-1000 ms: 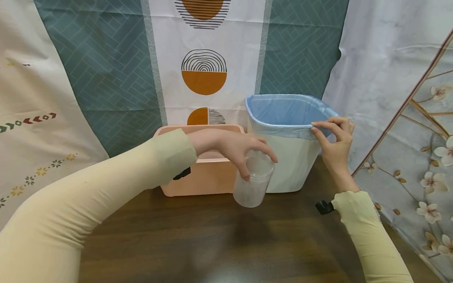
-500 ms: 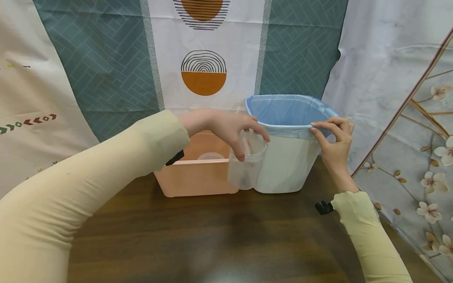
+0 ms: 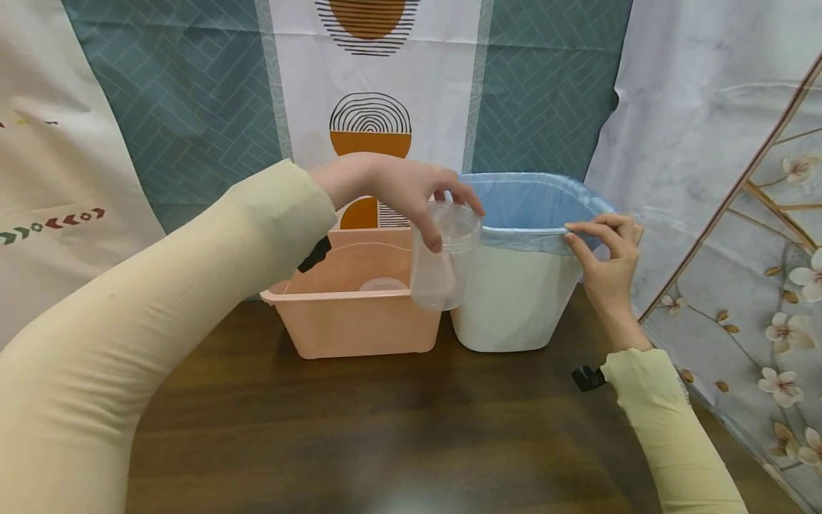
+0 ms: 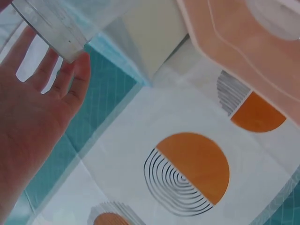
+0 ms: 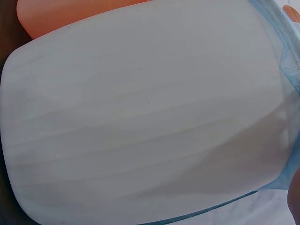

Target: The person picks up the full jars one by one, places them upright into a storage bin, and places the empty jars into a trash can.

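While gripped, cup (image 3: pixel 443 264) beside bin rim (image 3: pixel 523 233)

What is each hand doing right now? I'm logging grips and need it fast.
Left hand: closed, gripping the clear plastic cup by its rim from above.
Right hand: closed, pinching the blue bag liner at the white bin rim.

Soft, even light fills the head view, which is sharp, with a pale sheen on the table (image 3: pixel 385 457) near the bottom edge. Both wrist views are softer; the bin (image 5: pixel 140 117) there fills the frame, blurred.
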### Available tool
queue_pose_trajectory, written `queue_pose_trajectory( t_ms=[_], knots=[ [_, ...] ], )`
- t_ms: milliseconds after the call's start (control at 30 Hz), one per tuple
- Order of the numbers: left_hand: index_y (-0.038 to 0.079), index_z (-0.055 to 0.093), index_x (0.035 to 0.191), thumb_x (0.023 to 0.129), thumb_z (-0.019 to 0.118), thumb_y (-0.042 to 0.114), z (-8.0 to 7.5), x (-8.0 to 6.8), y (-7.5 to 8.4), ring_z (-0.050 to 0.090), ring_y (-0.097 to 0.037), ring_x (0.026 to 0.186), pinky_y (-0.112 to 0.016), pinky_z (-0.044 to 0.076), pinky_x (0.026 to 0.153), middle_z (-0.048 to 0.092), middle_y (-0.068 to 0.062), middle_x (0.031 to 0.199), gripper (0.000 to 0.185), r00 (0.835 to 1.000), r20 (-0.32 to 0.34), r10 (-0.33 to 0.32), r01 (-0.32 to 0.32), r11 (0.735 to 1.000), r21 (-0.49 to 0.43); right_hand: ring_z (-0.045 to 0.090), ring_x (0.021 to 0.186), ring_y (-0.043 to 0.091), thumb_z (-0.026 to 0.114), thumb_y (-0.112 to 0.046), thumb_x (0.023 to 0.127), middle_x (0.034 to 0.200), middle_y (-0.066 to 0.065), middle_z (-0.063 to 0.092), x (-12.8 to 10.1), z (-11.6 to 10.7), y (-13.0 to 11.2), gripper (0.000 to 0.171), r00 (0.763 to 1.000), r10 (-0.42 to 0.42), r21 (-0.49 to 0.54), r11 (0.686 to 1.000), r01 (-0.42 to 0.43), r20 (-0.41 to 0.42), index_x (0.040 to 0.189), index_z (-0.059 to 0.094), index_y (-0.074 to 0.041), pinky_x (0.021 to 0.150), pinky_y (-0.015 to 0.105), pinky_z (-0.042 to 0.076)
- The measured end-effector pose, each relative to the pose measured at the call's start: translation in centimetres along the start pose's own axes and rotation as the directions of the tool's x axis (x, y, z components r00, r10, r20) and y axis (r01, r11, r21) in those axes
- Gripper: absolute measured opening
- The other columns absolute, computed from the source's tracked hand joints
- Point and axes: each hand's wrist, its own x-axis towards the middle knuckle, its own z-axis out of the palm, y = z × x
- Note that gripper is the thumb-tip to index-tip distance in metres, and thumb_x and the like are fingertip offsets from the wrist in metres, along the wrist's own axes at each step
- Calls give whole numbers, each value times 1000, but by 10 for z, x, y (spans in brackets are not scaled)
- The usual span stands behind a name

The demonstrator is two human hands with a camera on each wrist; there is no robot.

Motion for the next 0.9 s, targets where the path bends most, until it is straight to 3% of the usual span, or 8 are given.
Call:
queue_pose_trajectory(
  t_ms=[167, 400, 633, 900],
  knots=[
    [34, 45, 146, 85, 71, 27, -16, -4, 3, 35, -23, 132, -40, 44, 104, 37, -1, 149, 66, 999, -9, -42, 42, 999, -3, 37, 101, 1, 75, 6, 82, 98, -24, 50, 1, -1, 0, 11, 1000, -1, 0, 1000, 1, -2, 92, 74, 9, 96, 25, 21],
    [34, 45, 145, 86, 72, 23, -35, -11, 7, 27, -22, 137, -38, 43, 107, 31, -2, 153, 66, 990, -11, -138, 135, 982, -131, 37, 101, 2, 73, 8, 82, 98, -24, 50, 0, -1, -2, 11, 1000, 5, 10, 1000, -5, 5, 92, 73, 11, 96, 26, 20],
    [33, 42, 149, 87, 70, 29, -56, -11, 8, 27, -28, 141, -43, 40, 111, 30, -5, 158, 68, 986, -67, -150, 154, 987, 48, 40, 99, 0, 73, 12, 80, 97, -23, 50, 1, -1, -3, 12, 1000, 5, 7, 1000, -5, 3, 92, 72, 12, 98, 27, 19],
    [37, 39, 150, 86, 73, 30, -73, -12, 11, 28, -26, 142, -43, 41, 112, 26, -2, 162, 73, 966, -167, -198, 206, 978, 37, 40, 99, 0, 72, 14, 79, 98, -22, 51, 0, 0, -2, 13, 1000, -4, 8, 1000, 4, -3, 92, 73, 12, 98, 26, 20]
  ],
)
